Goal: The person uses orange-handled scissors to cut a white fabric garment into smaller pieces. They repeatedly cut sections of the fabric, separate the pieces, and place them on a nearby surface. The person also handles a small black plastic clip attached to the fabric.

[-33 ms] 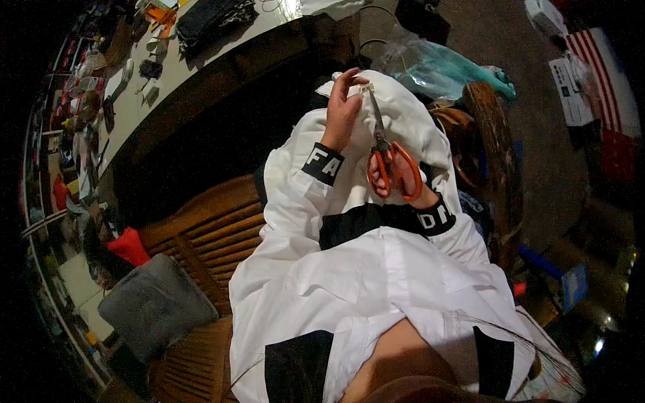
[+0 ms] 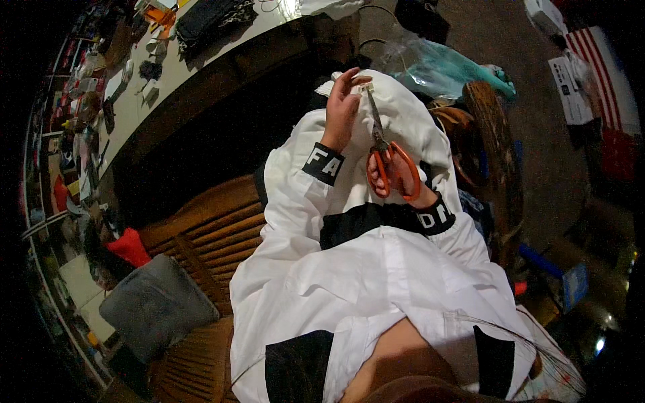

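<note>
White cloth [image 2: 398, 101] covers my lap. My right hand [image 2: 381, 176] is wrapped in the loops of a pair of scissors [image 2: 395, 156] with orange handles. Its dark metal blades look closed and point away from me, up to a small pale tag [image 2: 367, 87] at the cloth's far part. Left of the blades, my left hand [image 2: 343, 111] has its fingers bent over and its thumb below, with the fingertips at that tag. What exactly lies between those fingertips is too small to make out clearly.
A slatted wooden bench [image 2: 201, 225] bears a grey cushion [image 2: 158, 307] at left. Beyond stands a cluttered pale table [image 2: 138, 107] with dark fabric [image 2: 213, 25]. At the far right lie a teal plastic bag [image 2: 440, 67], a wooden post [image 2: 488, 117] and a white box [image 2: 571, 91].
</note>
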Tool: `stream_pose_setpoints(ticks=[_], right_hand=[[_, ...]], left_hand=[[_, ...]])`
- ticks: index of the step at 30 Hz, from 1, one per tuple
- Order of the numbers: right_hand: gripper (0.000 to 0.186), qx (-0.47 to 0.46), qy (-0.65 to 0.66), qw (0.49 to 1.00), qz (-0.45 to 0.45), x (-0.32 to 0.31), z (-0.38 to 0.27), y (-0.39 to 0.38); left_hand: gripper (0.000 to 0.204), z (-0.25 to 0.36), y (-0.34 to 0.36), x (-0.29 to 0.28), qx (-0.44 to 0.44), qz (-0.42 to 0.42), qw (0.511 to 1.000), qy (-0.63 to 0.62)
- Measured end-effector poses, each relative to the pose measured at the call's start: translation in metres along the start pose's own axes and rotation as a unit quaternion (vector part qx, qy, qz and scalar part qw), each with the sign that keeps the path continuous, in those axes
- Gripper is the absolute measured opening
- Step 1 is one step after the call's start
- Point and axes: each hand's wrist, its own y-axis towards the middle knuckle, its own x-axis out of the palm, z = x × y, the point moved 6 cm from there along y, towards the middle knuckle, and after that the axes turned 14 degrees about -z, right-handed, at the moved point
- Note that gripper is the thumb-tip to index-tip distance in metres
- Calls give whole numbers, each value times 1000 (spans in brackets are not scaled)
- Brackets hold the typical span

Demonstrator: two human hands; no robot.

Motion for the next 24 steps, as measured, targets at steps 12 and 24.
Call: stream_pose_setpoints(ticks=[12, 24], right_hand=[[61, 22, 4, 992, 126, -6, 9, 14], [51, 71, -56, 968, 235, -7, 3, 24]], left_hand=[[73, -72, -28, -2, -208, -67, 975, -30], [70, -75, -35, -15, -184, -70, 980, -6]])
